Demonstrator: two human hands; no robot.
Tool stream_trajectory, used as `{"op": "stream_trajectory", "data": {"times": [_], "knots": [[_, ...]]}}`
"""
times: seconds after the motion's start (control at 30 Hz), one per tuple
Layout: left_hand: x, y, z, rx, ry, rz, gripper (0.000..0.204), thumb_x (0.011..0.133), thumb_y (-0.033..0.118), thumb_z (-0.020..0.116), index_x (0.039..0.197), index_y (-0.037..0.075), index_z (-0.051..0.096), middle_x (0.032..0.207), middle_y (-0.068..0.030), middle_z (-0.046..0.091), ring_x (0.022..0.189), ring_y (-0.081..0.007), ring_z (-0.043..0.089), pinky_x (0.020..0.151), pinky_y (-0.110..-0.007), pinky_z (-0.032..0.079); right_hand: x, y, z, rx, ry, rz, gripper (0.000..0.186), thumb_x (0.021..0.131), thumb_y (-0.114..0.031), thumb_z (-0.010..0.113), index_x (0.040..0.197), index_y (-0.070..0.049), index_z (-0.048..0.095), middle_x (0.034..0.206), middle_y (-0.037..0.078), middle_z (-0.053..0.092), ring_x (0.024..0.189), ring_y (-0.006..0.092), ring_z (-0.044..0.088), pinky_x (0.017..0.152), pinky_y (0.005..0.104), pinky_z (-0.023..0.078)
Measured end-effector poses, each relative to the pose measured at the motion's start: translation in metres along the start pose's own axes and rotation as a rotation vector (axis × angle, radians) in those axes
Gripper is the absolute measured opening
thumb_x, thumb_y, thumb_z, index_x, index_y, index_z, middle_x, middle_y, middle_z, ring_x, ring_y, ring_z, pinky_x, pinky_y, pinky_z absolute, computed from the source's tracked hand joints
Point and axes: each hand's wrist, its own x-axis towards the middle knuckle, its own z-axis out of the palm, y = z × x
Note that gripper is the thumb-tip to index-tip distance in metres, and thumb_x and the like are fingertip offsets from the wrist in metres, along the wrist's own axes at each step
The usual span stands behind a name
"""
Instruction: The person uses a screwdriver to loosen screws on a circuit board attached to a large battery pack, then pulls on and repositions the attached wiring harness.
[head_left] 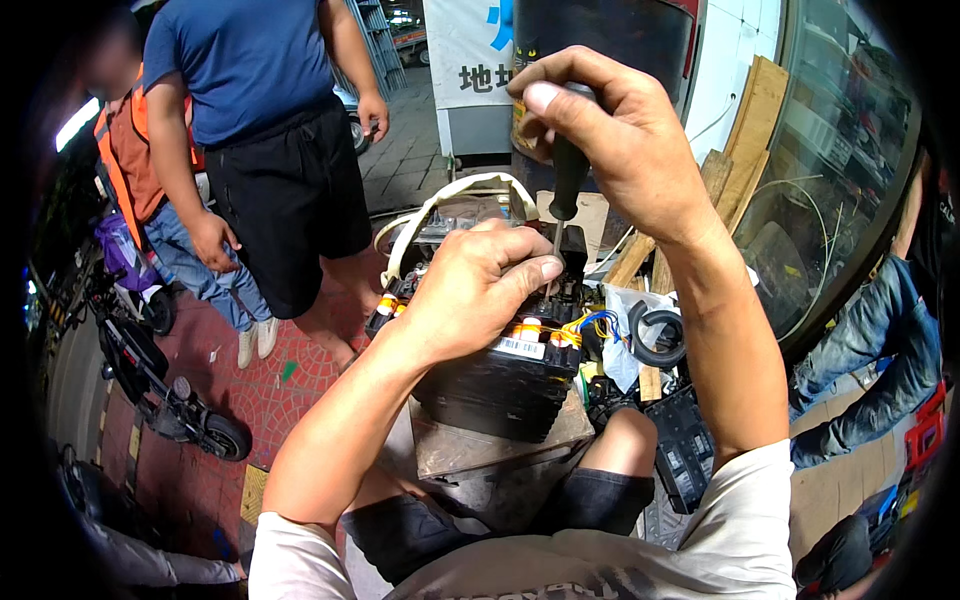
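Note:
My right hand [620,130] is raised, its fingers wrapped around the dark handle of a screwdriver [566,180]. The screwdriver stands nearly upright, shaft down, over a black ribbed block like a battery pack [490,395]. My left hand [470,285] rests on top of the block, thumb and forefinger pressed together at the lower shaft. The tip and whatever it meets are hard to make out. Orange-and-white parts and yellow and blue wires [597,322] line the block's near top edge. A pale strap or hose [455,190] arches over its far side.
The block sits on a worn box [450,450] before my knees. To the right lie a black coil [658,335], a black case [683,450] and wooden boards [750,120] by a glass pane. A person in blue [245,80] stands at left, near a scooter [170,400].

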Motion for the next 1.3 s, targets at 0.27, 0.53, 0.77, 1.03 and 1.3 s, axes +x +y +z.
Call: {"op": "stream_trajectory", "data": {"times": [0.27, 0.53, 0.77, 1.03, 1.3], "knots": [[0.001, 0.002, -0.003, 0.005, -0.037, 0.028, 0.015, 0.1, 0.015, 0.072, 0.101, 0.001, 0.077, 0.087, -0.0124, 0.071, 0.084, -0.0262, 0.066, 0.081, -0.039, 0.053, -0.009, 0.012, 0.041, 0.261, 0.451, -0.076, 0.031, 0.115, -0.03, 0.059, 0.105, -0.001, 0.067, 0.073, -0.005, 0.056, 0.056, 0.0015, 0.048, 0.049, 0.02, 0.04], [-0.003, -0.01, -0.002, 0.024, -0.034, 0.042, 0.012, 0.097, 0.014, 0.072, 0.102, 0.003, 0.077, 0.087, -0.0146, 0.069, 0.085, -0.0329, 0.065, 0.079, -0.041, 0.052, -0.009, -0.022, 0.05, 0.474, 0.456, 0.123, 0.028, 0.117, -0.028, 0.052, 0.107, -0.004, 0.063, 0.073, 0.0, 0.054, 0.053, 0.0057, 0.047, 0.048, 0.0199, 0.039], [-0.001, -0.013, 0.001, 0.035, -0.034, 0.052, 0.014, 0.099, 0.016, 0.071, 0.103, 0.002, 0.074, 0.091, -0.0164, 0.068, 0.088, -0.0344, 0.066, 0.082, -0.043, 0.053, -0.003, 0.034, 0.01, 0.849, -0.17, -0.063, 0.037, 0.119, -0.034, 0.038, 0.11, -0.006, 0.062, 0.075, -0.003, 0.045, 0.053, 0.0061, 0.043, 0.046, 0.022, 0.038], [0.005, -0.013, -0.005, -0.444, -0.137, -0.14, 0.021, 0.109, 0.011, 0.061, 0.119, -0.002, 0.074, 0.108, -0.007, 0.077, 0.105, -0.013, 0.068, 0.098, -0.033, 0.055, 0.016, 0.029, 0.038, 1.01, -0.123, 0.194, 0.038, 0.114, -0.036, 0.043, 0.102, -0.005, 0.06, 0.08, 0.006, 0.053, 0.064, 0.0182, 0.05, 0.06, 0.0313, 0.046], [0.008, -0.006, -0.005, -0.575, -0.201, -0.142, 0.021, 0.11, 0.007, 0.057, 0.119, -0.005, 0.072, 0.111, -0.0082, 0.077, 0.107, -0.0131, 0.069, 0.099, -0.033, 0.055, 0.012, 0.029, 0.028, 1.055, -0.205, 0.049, 0.048, 0.117, -0.044, 0.038, 0.1, -0.007, 0.063, 0.065, 0.006, 0.051, 0.052, 0.0161, 0.047, 0.047, 0.027, 0.044]]}}
